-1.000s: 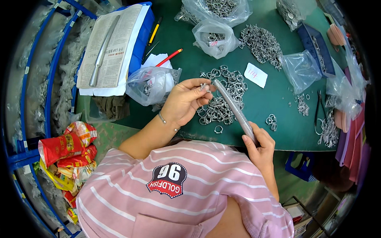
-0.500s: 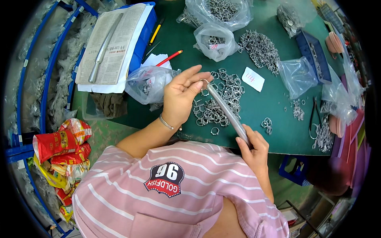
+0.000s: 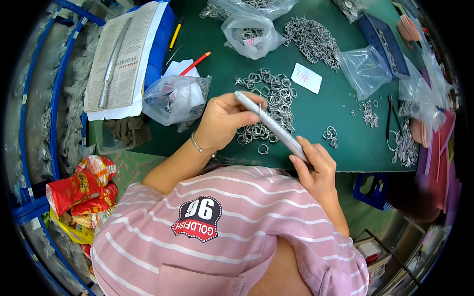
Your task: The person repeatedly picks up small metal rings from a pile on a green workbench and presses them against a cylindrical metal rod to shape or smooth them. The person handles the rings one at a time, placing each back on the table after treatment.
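Observation:
A silvery tapered ring mandrel (image 3: 278, 130) slants across in front of me, its thin end up and to the left. My right hand (image 3: 318, 166) is closed around its thick end. At the thinner part, the thumb and fingers of my left hand (image 3: 222, 118) pinch a small metal ring (image 3: 260, 109) that sits around the mandrel. Part of that ring is hidden by my fingers. Just beyond and beneath the mandrel lies a loose pile of silver rings (image 3: 281, 98) on the green tabletop (image 3: 316, 116). One single ring (image 3: 262, 149) rests nearer to me.
A second mandrel (image 3: 114, 64) lies on newspaper over a blue bin (image 3: 160, 44). Around the pile are plastic bags (image 3: 173, 101), a red pen (image 3: 196, 63), a white card (image 3: 306, 78), a heap of small metal parts (image 3: 313, 39) and black-handled pliers (image 3: 391, 116).
The ring has gone from just off the thin tip to around the mandrel, whose tip now passes beyond my left fingers. The whole view has shifted slightly.

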`<state>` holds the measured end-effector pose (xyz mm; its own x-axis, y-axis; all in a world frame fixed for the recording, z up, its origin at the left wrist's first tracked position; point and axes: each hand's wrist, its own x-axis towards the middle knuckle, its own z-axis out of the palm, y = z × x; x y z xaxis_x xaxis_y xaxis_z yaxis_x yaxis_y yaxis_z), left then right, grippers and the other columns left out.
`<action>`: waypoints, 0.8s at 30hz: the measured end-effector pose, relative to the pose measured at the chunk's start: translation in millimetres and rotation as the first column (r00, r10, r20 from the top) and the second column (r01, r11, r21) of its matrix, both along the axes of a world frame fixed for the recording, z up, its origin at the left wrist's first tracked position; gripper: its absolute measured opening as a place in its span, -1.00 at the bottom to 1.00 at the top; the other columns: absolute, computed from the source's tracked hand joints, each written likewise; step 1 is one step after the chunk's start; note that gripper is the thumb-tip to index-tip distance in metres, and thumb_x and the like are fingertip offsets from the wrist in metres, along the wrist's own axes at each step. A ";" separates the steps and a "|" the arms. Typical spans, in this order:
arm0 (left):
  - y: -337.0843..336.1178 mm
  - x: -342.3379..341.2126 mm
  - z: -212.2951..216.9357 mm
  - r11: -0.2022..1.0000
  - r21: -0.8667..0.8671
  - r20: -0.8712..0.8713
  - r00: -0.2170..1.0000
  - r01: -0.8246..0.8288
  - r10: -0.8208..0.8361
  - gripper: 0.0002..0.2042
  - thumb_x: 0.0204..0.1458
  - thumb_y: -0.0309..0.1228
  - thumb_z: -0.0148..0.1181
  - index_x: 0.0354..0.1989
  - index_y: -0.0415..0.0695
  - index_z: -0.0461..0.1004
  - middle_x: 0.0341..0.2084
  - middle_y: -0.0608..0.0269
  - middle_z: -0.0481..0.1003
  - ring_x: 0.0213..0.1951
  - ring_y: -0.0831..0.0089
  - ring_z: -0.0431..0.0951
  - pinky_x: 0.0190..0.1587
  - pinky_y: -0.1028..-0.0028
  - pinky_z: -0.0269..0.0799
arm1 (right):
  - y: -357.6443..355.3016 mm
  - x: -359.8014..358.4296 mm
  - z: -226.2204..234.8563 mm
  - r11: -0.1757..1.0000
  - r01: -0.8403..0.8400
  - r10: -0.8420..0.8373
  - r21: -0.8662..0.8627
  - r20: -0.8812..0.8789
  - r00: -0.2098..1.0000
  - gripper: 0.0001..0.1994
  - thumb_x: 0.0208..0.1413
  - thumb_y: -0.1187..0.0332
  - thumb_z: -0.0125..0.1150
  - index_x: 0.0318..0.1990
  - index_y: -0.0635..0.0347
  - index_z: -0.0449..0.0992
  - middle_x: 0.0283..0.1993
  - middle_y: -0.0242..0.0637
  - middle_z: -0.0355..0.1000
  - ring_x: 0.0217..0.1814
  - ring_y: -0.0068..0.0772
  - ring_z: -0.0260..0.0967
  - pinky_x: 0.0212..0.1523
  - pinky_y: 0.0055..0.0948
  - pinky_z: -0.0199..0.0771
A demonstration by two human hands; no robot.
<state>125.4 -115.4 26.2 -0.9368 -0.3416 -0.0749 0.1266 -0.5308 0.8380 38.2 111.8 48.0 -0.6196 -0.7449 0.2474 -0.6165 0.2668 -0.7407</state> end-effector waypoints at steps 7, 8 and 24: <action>7.8 -1.4 4.5 0.938 -0.312 -0.015 0.987 0.150 -0.163 -0.61 -0.35 -0.62 0.42 -0.23 -0.27 0.54 -0.29 0.12 0.47 -0.26 0.44 0.49 -0.23 0.57 0.43 | -0.9 -3.1 -0.5 0.999 -0.044 0.043 -0.005 -0.142 0.989 -0.59 -0.19 0.46 0.35 -0.07 0.24 0.51 -0.47 -0.24 0.39 -0.59 -0.31 0.33 -0.57 -0.40 0.34; 7.6 -1.0 3.9 0.940 -0.303 -0.010 0.985 0.159 -0.170 -0.60 -0.35 -0.61 0.43 -0.21 -0.27 0.55 -0.28 0.14 0.46 -0.28 0.47 0.48 -0.24 0.58 0.41 | -1.6 -3.3 -0.1 0.999 -0.052 0.050 -0.007 -0.167 0.985 -0.59 -0.19 0.46 0.35 -0.08 0.23 0.51 -0.47 -0.24 0.38 -0.59 -0.31 0.33 -0.57 -0.41 0.34; 13.9 -6.0 10.4 0.953 -0.275 -0.087 0.984 0.128 -0.158 -0.68 -0.26 -0.66 0.37 -0.23 -0.27 0.53 -0.30 0.17 0.45 -0.28 0.50 0.47 -0.25 0.57 0.42 | -2.3 -3.3 7.4 0.997 -0.074 0.074 -0.032 -0.002 0.997 -0.60 -0.15 0.47 0.34 -0.07 0.32 0.49 -0.48 -0.18 0.38 -0.56 -0.31 0.32 -0.53 -0.46 0.33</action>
<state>119.5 -101.5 36.6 -0.9748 -0.1971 0.1040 0.1624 -0.3085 0.9373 34.9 109.6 55.4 -0.5629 -0.7804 0.2721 -0.6341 0.1966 -0.7478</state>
